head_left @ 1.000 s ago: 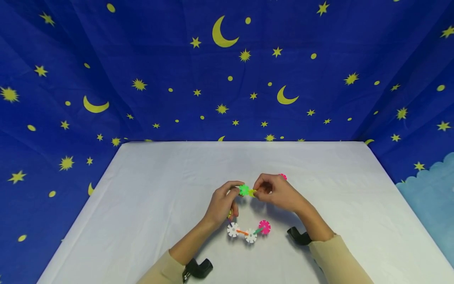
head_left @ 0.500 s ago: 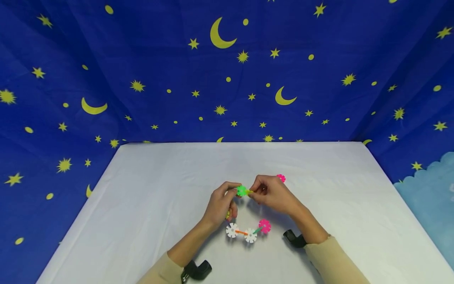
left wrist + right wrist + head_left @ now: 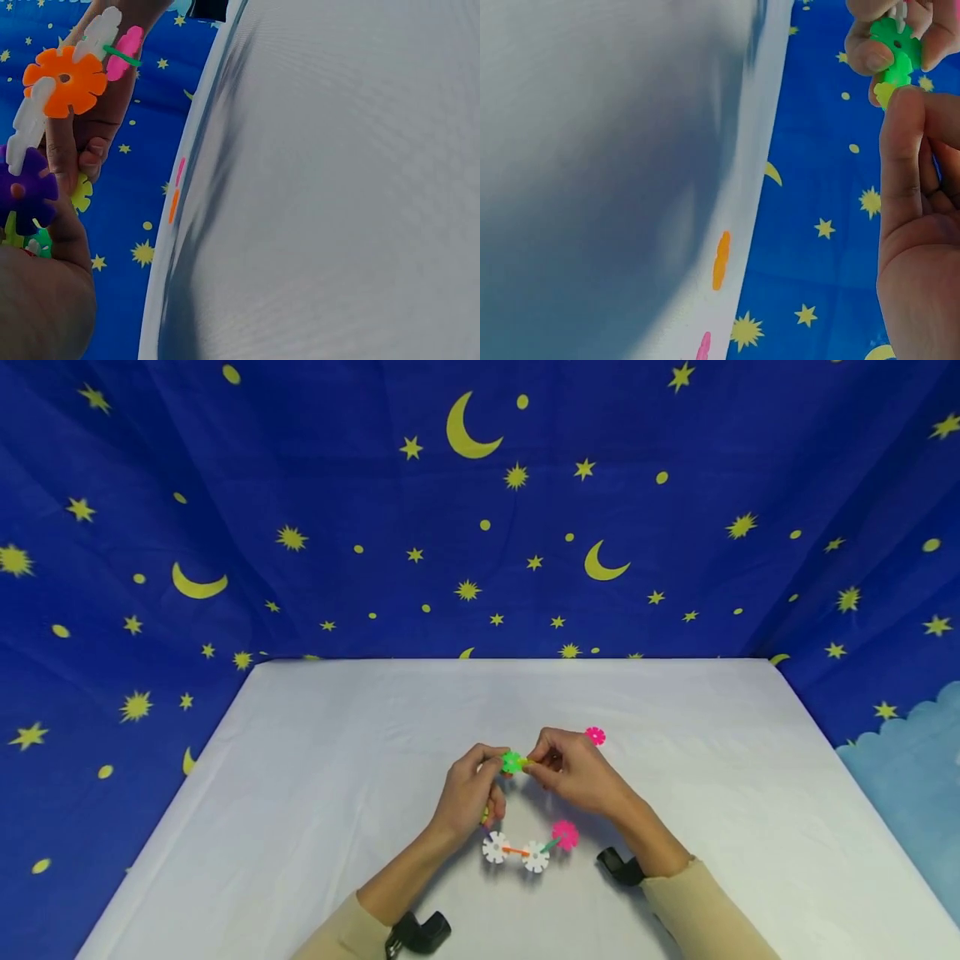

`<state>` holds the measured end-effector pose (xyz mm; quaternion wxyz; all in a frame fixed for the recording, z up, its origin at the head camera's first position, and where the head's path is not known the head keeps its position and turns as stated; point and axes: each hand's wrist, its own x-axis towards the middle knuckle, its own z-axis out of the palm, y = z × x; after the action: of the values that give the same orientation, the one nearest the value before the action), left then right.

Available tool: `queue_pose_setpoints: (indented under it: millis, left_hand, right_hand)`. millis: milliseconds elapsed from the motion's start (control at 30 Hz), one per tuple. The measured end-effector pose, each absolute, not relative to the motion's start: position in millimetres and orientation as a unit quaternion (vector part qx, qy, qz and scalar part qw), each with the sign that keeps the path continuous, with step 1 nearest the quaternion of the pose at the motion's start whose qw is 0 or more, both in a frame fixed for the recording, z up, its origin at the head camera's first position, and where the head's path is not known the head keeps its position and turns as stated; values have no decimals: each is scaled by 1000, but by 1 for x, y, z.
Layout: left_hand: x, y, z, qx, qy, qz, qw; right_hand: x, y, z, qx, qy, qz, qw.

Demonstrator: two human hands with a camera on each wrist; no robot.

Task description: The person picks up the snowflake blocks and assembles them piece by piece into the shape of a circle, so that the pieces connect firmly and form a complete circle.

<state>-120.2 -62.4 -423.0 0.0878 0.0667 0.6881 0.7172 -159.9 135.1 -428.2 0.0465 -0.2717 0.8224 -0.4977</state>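
In the head view my left hand [image 3: 467, 793] pinches a bright green notched plastic disc [image 3: 512, 762] between thumb and fingers. My right hand [image 3: 573, 767] pinches a small yellow notched disc [image 3: 526, 763], seen nearly edge-on, right at the green one's rim. From the left hand a chain of interlocked discs runs toward the front: a white disc [image 3: 495, 847], an orange disc [image 3: 516, 852], another white disc [image 3: 536, 857], and a pink disc [image 3: 565, 836] at the end. A purple disc [image 3: 26, 187] in that chain shows in the left wrist view. The left fingers partly hide the joined pieces.
A loose pink disc [image 3: 595, 736] lies on the white table [image 3: 360, 718] behind my right hand. Beside it in the right wrist view lies an orange disc [image 3: 721, 260]. Black wrist-worn devices [image 3: 621, 867] sit under both forearms. A blue star-patterned cloth [image 3: 390, 510] hangs behind.
My right hand has moved slightly left, bringing the yellow disc closer against the green one. More of the loose pink disc shows, and the chain's pink end has shifted a little right.
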Motion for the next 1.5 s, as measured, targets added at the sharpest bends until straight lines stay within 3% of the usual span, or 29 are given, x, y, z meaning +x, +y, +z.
queue_pose_setpoints:
  millis: [300, 567, 1000, 1333, 1500]
  left_hand:
    - [-128, -62, -442, 44, 735, 674, 53]
    - [-133, -64, -456, 80, 756, 649, 34]
    - [-132, -66, -455, 91, 759, 642, 57]
    - [-119, -65, -419, 89, 762, 640, 54]
    - [-120, -64, -423, 91, 758, 644, 56]
  right_hand:
    - [-163, 136, -429, -277, 844, -459, 19]
    - [-164, 140, -427, -257, 848, -463, 26]
    - [-170, 155, -423, -290, 856, -423, 65]
    - [-183, 176, -434, -212, 886, -412, 35]
    - [-186, 180, -441, -237, 903, -356, 36]
